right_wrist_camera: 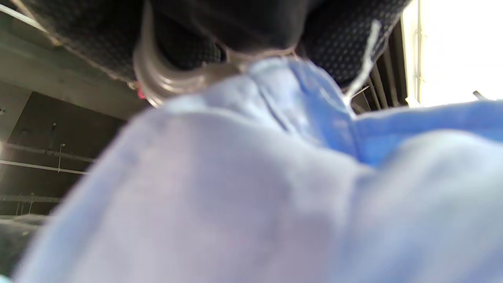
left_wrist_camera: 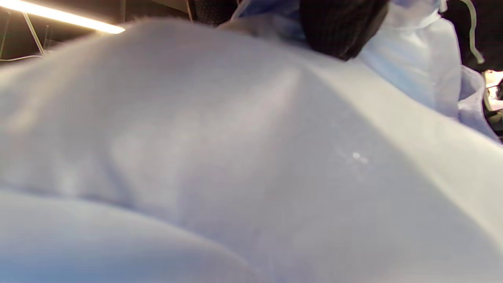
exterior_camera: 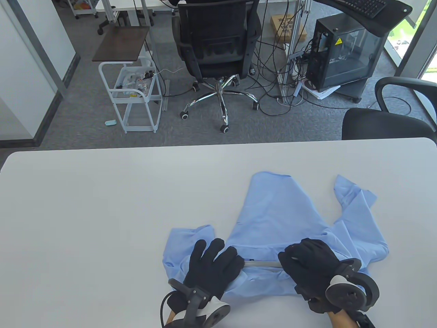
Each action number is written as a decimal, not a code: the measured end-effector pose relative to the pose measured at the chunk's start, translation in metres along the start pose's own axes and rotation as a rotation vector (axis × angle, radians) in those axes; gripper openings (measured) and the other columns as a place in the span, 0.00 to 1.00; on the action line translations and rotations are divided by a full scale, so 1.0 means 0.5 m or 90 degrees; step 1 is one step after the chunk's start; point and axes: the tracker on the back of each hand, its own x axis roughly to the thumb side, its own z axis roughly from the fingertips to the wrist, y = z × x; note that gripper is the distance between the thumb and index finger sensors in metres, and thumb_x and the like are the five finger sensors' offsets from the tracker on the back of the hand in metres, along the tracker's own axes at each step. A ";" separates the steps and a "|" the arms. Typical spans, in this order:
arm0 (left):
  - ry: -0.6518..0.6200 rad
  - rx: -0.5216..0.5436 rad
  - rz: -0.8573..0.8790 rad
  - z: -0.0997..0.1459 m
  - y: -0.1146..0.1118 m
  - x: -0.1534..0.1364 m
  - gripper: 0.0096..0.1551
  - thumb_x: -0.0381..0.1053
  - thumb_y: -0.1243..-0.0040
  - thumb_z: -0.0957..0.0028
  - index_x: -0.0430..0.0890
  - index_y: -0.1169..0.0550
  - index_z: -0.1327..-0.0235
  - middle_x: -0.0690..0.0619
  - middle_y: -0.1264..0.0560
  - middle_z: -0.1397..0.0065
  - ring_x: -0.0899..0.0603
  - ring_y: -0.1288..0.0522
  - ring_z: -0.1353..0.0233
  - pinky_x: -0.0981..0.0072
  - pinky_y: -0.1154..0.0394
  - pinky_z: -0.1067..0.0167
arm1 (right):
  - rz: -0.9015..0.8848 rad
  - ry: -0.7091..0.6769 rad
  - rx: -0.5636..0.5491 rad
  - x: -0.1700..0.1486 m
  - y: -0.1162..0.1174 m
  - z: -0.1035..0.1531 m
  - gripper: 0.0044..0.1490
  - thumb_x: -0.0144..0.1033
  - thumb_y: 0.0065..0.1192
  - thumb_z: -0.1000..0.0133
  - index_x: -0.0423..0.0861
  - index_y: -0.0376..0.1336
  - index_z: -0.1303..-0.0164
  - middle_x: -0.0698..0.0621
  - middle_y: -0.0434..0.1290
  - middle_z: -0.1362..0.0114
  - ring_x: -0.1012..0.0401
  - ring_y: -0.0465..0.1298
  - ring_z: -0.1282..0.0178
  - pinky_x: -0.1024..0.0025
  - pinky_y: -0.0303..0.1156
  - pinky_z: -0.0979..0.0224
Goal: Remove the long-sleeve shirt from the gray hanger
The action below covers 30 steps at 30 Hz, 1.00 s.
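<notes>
A light blue long-sleeve shirt [exterior_camera: 283, 218] lies crumpled on the white table [exterior_camera: 102, 212], near its front edge. A short stretch of the gray hanger [exterior_camera: 262, 263] shows between my hands; the rest is hidden inside the shirt. My left hand [exterior_camera: 213, 263] rests on the shirt's left shoulder with the fingers stretched out, pressing the cloth down. My right hand [exterior_camera: 305, 263] is curled around the hanger and the cloth at the collar. In the right wrist view the gloved fingers [right_wrist_camera: 235, 23] hold a gray hanger part [right_wrist_camera: 157, 80] above the shirt [right_wrist_camera: 235, 188]. In the left wrist view the shirt [left_wrist_camera: 235, 157] fills the frame.
The table's far edge [exterior_camera: 218, 145] runs across the middle of the table view. Beyond it stand a black office chair [exterior_camera: 218, 48], a white cart [exterior_camera: 133, 95], a computer tower [exterior_camera: 344, 58] and a second chair [exterior_camera: 385, 123].
</notes>
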 end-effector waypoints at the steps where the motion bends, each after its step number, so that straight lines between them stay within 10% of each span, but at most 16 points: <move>1: 0.002 0.000 0.000 0.000 0.001 -0.001 0.27 0.57 0.41 0.45 0.66 0.32 0.31 0.64 0.31 0.22 0.41 0.36 0.15 0.35 0.52 0.18 | -0.002 0.001 -0.001 -0.002 -0.001 0.000 0.22 0.58 0.71 0.42 0.48 0.75 0.58 0.63 0.74 0.69 0.72 0.78 0.74 0.59 0.81 0.39; 30: 0.073 -0.017 -0.066 -0.002 -0.009 -0.037 0.28 0.67 0.41 0.51 0.64 0.30 0.37 0.58 0.36 0.18 0.33 0.44 0.12 0.35 0.53 0.18 | 0.008 0.026 -0.023 -0.035 -0.018 0.000 0.22 0.59 0.71 0.42 0.49 0.75 0.60 0.64 0.74 0.70 0.73 0.78 0.76 0.61 0.82 0.41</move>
